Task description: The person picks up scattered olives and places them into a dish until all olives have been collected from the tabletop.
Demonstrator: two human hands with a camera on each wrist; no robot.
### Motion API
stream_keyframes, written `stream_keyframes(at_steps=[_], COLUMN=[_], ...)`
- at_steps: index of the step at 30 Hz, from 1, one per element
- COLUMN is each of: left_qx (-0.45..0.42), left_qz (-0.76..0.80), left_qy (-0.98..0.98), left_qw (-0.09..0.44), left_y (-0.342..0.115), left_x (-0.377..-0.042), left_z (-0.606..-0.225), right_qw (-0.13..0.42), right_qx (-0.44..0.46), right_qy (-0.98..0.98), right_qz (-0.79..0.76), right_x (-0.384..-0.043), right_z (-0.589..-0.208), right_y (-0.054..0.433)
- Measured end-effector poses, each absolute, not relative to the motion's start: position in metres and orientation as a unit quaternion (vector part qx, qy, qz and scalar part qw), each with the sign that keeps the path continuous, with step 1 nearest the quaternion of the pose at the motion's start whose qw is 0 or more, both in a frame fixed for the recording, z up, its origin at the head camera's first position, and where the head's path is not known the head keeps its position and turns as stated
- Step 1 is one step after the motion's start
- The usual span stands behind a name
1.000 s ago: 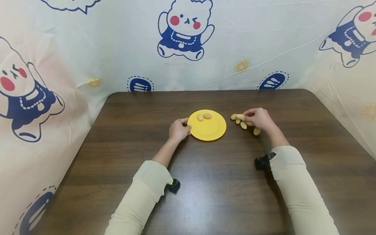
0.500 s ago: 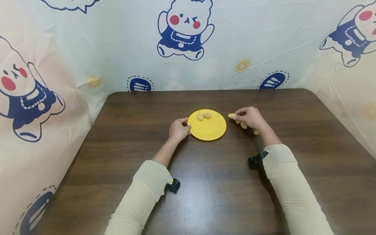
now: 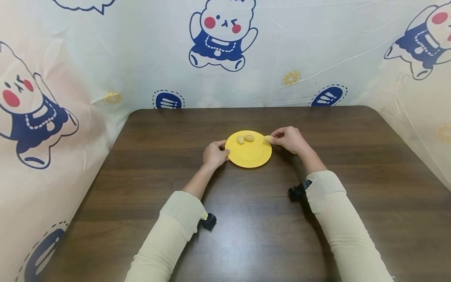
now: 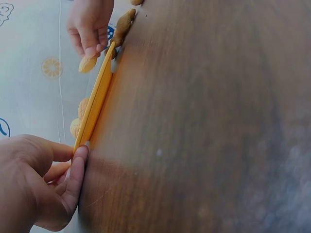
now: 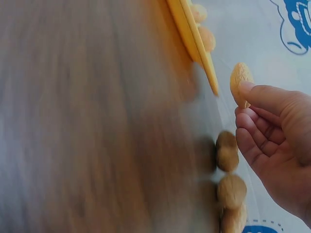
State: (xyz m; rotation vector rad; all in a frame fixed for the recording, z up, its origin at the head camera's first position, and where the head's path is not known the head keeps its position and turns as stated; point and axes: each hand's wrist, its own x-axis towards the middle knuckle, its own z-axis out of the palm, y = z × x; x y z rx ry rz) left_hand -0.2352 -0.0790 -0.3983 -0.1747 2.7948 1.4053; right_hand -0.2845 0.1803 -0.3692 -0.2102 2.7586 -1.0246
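A round yellow plate (image 3: 248, 156) lies on the table, and my left hand (image 3: 214, 155) pinches its left rim between thumb and fingers. Two pale peanuts in the shell (image 3: 249, 138) sit towards the plate's far side. Between thumb and fingertips, my right hand (image 3: 289, 139) pinches another peanut (image 5: 240, 77). In the head view that peanut overlaps the plate's right rim; the left wrist view has it raised above the rim. More peanuts (image 5: 232, 191) lie on the table right of the plate, mostly hidden under the right hand in the head view.
The dark wood table (image 3: 246, 235) reaches back to a pale curtain (image 3: 141, 51) printed with cartoon bears. Both forearms wear cream sleeves (image 3: 331, 203), with a black wrist camera (image 3: 297, 192) at each cuff.
My right hand has lifted a peanut from the group on the right and carried it left to the plate's rim. My left hand has stayed on the plate, which has not moved.
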Motion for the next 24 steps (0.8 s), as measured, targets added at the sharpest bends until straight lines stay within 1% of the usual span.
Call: stream_keyframes(at_steps=[24], left_qx=[-0.056], left_qz=[0.444], left_qy=[0.894], left_qw=[0.007], left_y=[-0.08], left_x=[-0.238], left_z=[-0.4], right_qw=[0.099], right_qx=[-0.142], right_qy=[0.932], right_qz=[-0.317], right_x=[-0.288], right_z=[-0.379], right_y=[0.11])
